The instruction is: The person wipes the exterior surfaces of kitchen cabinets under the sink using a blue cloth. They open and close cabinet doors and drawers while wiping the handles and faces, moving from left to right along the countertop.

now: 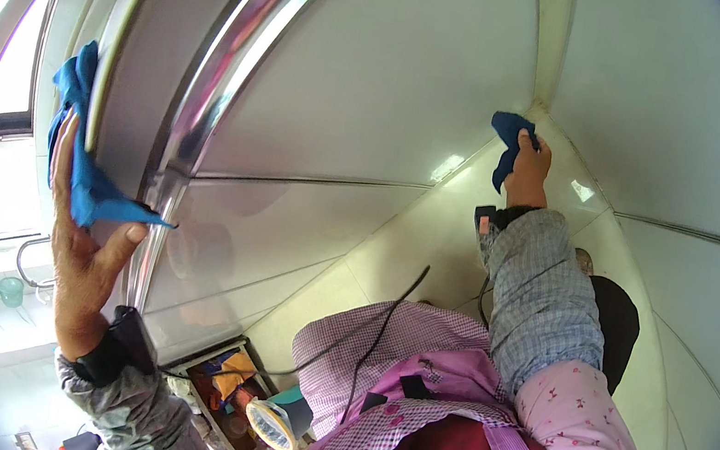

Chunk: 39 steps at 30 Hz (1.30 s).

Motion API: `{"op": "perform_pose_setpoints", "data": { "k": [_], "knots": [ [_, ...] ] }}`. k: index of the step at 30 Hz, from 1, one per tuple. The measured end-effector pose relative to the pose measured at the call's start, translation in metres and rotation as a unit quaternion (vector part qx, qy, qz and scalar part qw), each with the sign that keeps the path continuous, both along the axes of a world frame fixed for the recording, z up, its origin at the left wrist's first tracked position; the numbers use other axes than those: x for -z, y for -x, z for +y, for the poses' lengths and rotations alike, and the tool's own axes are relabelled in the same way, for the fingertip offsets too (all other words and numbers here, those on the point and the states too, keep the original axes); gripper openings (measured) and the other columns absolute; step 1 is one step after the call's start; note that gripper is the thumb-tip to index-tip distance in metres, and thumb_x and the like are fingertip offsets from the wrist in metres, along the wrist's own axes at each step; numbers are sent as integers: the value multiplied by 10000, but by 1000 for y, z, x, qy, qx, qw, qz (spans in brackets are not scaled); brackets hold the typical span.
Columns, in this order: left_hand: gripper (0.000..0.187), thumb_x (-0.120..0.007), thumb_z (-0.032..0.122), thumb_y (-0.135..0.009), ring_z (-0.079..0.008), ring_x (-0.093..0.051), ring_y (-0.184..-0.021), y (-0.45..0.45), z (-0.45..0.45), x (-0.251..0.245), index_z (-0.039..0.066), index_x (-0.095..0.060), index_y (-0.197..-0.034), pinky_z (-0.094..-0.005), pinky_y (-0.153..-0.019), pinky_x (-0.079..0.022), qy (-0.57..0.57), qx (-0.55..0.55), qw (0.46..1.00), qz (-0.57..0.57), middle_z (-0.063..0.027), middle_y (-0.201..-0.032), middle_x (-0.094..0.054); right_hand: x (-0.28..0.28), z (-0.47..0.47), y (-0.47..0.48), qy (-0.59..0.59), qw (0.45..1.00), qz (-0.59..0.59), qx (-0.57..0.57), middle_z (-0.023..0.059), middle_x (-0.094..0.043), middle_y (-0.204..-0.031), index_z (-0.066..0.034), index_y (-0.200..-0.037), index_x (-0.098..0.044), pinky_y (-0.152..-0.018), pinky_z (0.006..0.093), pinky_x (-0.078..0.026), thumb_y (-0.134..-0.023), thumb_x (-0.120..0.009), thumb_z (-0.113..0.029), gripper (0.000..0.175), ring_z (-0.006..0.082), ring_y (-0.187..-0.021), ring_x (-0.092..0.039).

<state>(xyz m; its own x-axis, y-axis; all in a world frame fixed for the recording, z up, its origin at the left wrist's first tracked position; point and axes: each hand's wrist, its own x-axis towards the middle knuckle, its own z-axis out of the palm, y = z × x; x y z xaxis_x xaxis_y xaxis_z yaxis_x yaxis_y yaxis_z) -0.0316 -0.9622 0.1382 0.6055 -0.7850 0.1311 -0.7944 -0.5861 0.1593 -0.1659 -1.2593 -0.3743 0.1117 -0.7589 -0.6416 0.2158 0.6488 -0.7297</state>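
Note:
My left hand (81, 267) is at the left, fingers stretched along a bright blue cloth (88, 177). It presses the cloth against the pale edge of a long white panel (148, 54), and one corner of the cloth sticks out past my thumb. Farther off, my right hand (530, 167) grips a dark blue cloth (508, 132) between thumb and fingers. That hand is low, near the corner where glossy white cabinet fronts (380, 88) meet the cream tiled floor (390, 257); whether the cloth touches a surface I cannot tell.
A shiny metal strip (234, 59) runs along the left cabinet fronts. Below my left arm, an open drawer (225, 379) holds several small items, with a round yellowish-rimmed container (271, 425) beside or over it. A black cable (378, 339) crosses my checked apron (343, 334). A window (13, 68) is at far left.

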Motion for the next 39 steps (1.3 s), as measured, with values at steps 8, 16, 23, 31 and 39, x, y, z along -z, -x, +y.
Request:
{"op": "perform_pose_setpoints", "data": {
  "k": [8,16,23,31,39],
  "knots": [
    [919,-818,228,-863,-226,-583,-1230,6,20,-1,42,-274,-1580,-379,-1067,-481,27,-62,998,12,-129,-1430,-539,11,51,-43,100,993,40,-39,134,-589,-1309,-50,-1286,-580,-1055,375,-432,-954,-593,-36,332,271,-1208,-560],
    [950,-834,206,-850,-224,-571,-1211,3,41,-8,13,-256,-1579,-358,-1040,-488,49,-86,995,11,-128,-1407,-534,-36,136,-34,164,978,58,-117,151,-631,-1237,-111,-1263,-605,-1038,364,-438,-911,-630,26,378,255,-1165,-590],
    [943,-848,205,-835,-219,-567,-1212,4,39,-6,14,-290,-1571,-353,-1039,-483,61,-91,994,17,-120,-1393,-550,-10,112,-38,96,976,116,-156,137,-642,-1249,-73,-1234,-633,-1030,382,-461,-912,-638,8,333,283,-1160,-605],
    [940,-846,231,-838,-234,-575,-1215,0,39,-5,25,-295,-1572,-360,-1047,-480,53,-85,995,23,-127,-1408,-548,-58,118,-36,295,955,-24,-35,77,-633,-1233,-79,-1229,-654,-926,281,-495,-958,-623,0,284,184,-1088,-610],
    [954,-848,274,-829,-263,-476,-1376,-2,39,-5,95,-294,-1584,-404,-1113,-448,36,-79,996,29,-144,-1566,-402,-37,134,-39,189,979,28,-69,112,-588,-1260,-91,-1306,-625,-1035,347,-466,-926,-634,40,401,262,-1176,-582]
  ]
}}
